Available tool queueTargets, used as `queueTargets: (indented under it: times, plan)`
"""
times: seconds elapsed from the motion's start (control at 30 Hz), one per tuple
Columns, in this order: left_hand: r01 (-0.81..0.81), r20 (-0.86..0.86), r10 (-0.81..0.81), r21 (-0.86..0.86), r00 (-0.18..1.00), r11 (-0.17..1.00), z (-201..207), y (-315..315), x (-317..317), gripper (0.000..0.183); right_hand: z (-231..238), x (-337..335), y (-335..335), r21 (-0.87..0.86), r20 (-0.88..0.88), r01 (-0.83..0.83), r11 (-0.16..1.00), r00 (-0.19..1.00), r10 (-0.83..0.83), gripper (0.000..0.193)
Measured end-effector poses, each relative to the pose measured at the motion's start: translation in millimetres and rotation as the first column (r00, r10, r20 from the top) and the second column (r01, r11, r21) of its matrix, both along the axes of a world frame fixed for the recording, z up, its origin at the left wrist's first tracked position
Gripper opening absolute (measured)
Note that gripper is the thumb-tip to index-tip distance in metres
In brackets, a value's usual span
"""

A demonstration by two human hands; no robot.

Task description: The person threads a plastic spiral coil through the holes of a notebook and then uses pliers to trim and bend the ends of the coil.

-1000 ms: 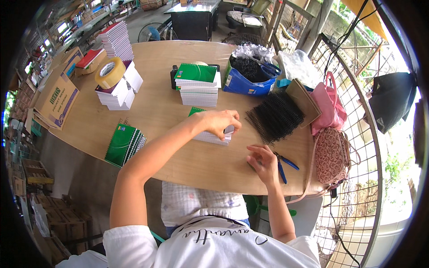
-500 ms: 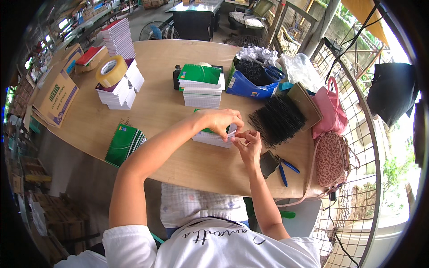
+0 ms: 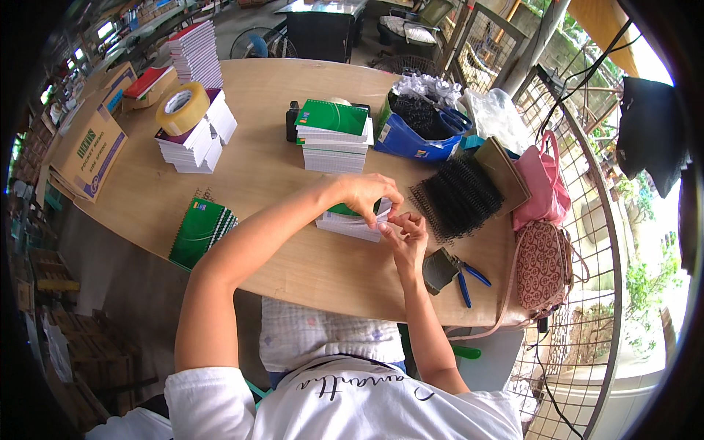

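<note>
In front of me lies a small stack of white pages with a green cover [image 3: 345,227], partly hidden under my left hand. My left hand [image 3: 367,196] arches over the stack, its thumb and fingers closed on the right edge of the pages, which curl up there. At that same corner my right hand [image 3: 408,235] pinches the page edges between thumb and fingertips; how many sheets it grips is too small to tell. Behind them stands a taller stack of green-covered pads [image 3: 334,136]. Left of my forearm lie green spiral notebooks [image 3: 196,231].
Right of my hands are black spiral coils [image 3: 458,196], blue-handled pliers [image 3: 469,281] and a dark flat piece [image 3: 439,271]. Farther back sits a blue box [image 3: 418,143] with scissors. Pink bag [image 3: 539,183] and patterned bag [image 3: 543,264] line the right edge. A tape roll [image 3: 182,108] tops white pads.
Both hands stay at the stack's right corner, with small finger shifts; the page edges now curl up more visibly. The whole view has shifted slightly.
</note>
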State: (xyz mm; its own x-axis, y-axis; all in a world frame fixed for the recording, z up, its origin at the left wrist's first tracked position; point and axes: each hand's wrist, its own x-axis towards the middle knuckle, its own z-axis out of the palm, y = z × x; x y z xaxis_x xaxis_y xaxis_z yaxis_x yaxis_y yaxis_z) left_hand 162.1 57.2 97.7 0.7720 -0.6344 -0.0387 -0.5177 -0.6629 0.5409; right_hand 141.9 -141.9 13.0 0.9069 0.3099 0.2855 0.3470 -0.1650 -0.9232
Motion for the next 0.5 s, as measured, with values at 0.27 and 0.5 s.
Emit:
queueTargets:
  times: [0.27,0.5]
  plan:
    - [0.016,0.026,-0.015,-0.015,1.0,1.0,-0.2,1.5,1.1,0.042,-10.8,1.2,4.0,0.053,-0.037,0.027,0.998,0.999,-0.025,0.032]
    - [-0.28,-0.005,0.286,-0.229,0.958,0.932,-6.8,13.3,-7.2,0.055,-1.9,-5.4,-2.5,-0.216,0.239,0.107,0.971,0.97,-0.053,0.037]
